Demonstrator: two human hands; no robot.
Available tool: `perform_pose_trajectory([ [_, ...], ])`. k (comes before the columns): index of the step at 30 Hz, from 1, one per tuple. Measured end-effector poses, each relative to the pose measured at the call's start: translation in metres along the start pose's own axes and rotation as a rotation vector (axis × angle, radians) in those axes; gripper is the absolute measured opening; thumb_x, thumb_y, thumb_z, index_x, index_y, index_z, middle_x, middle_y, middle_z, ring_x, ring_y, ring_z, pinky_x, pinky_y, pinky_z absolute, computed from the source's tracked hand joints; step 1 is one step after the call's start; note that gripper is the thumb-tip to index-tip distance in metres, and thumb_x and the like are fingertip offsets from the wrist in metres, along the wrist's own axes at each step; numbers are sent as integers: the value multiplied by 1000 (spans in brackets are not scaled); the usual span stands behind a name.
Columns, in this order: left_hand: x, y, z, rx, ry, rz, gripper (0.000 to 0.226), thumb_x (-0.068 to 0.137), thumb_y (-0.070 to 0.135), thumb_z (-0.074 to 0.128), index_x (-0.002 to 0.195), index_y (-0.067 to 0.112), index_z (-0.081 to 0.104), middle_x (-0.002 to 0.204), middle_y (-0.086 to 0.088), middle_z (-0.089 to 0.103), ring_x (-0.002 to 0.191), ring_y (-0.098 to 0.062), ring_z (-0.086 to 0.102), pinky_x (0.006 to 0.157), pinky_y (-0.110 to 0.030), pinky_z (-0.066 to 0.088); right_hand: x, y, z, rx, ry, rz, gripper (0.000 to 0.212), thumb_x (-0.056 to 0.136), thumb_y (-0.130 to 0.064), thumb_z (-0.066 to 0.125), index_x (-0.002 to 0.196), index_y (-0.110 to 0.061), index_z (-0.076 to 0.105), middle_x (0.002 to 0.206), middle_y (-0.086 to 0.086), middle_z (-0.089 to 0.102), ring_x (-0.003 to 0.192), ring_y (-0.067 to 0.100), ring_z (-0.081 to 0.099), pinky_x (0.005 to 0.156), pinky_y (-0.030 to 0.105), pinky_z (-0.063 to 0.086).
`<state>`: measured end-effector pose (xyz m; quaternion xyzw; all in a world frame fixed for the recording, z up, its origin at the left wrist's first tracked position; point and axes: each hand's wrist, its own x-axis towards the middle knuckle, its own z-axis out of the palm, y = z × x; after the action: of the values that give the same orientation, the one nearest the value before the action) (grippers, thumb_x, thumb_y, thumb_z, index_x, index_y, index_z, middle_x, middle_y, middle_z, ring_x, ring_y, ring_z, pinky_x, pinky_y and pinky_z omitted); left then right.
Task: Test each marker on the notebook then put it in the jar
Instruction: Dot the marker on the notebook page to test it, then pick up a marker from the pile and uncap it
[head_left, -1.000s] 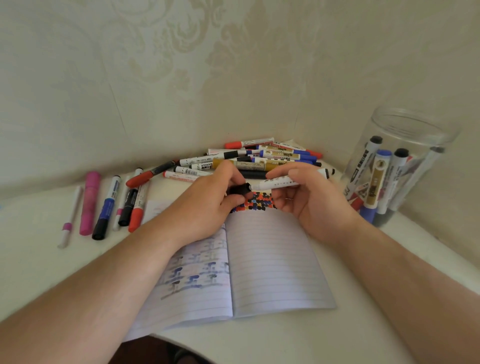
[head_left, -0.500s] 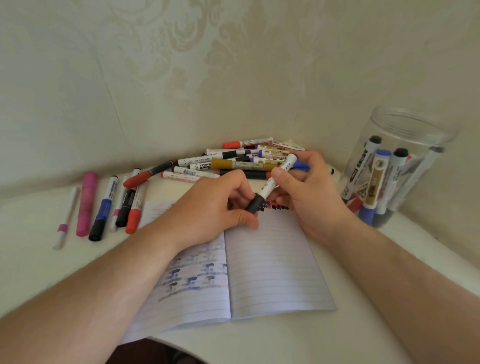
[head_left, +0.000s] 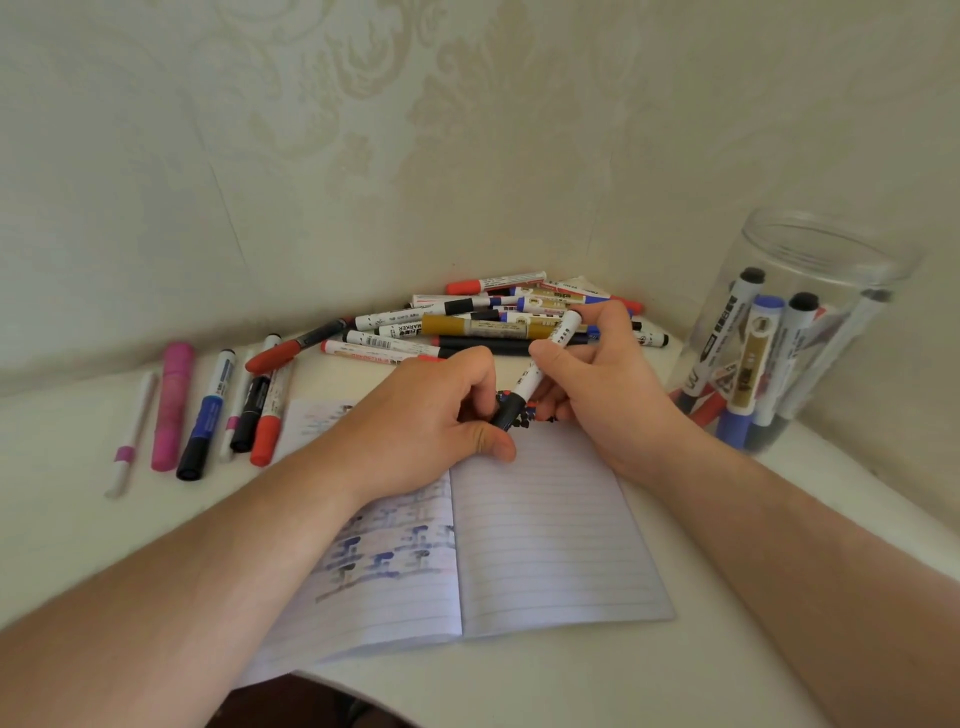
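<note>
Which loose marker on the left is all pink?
The pink marker, second from the left in that row; its whole body is pink, while its neighbours have white barrels.

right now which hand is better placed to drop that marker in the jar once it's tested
Right. The right hand already grips the white marker by its barrel, and the jar stands on that side, beside the right forearm. The left hand only holds the marker's black end and would have to cross over.
</note>
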<state>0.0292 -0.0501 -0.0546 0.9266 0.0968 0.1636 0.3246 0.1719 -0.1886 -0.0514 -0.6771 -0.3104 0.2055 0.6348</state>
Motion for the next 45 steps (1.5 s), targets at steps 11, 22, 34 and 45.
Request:
perform_pose_trajectory([
  [11, -2, -3, 2, 66, 22, 55, 41, 81, 47, 82, 89, 34, 44, 83, 12, 67, 78, -3, 59, 64, -21, 44, -2, 0, 3, 66, 49, -17, 35, 102, -11, 65, 124, -21, 41, 77, 15, 75, 57, 24, 66, 52, 26, 52],
  [22, 2, 26, -23, 371, 104, -40, 13, 100, 32, 57, 110, 32, 65, 76, 13, 60, 71, -9, 57, 61, -32, 46, -22, 4, -7, -378, 158, -234, 92, 100, -38, 67, 165, -41, 3, 90, -14, 73, 72, 3, 66, 75, 19, 48],
  [34, -209, -81, -167, 803, 379, -614, 20, 98, 26, 47, 117, 20, 50, 66, -2, 59, 65, -31, 58, 56, -37, 45, -32, 2, 2, -562, -33, -332, 78, 96, -25, 69, 158, -48, 27, 83, -8, 64, 70, 17, 63, 79, 39, 52],
  [45, -228, -105, -170, 1036, 291, -692, 20, 89, 35, 46, 101, 25, 58, 79, -2, 62, 80, -31, 59, 63, -31, 42, -27, 9, 5, -534, -4, -349, 74, 96, -21, 70, 156, -40, 32, 85, -7, 64, 74, 18, 65, 77, 36, 45],
])
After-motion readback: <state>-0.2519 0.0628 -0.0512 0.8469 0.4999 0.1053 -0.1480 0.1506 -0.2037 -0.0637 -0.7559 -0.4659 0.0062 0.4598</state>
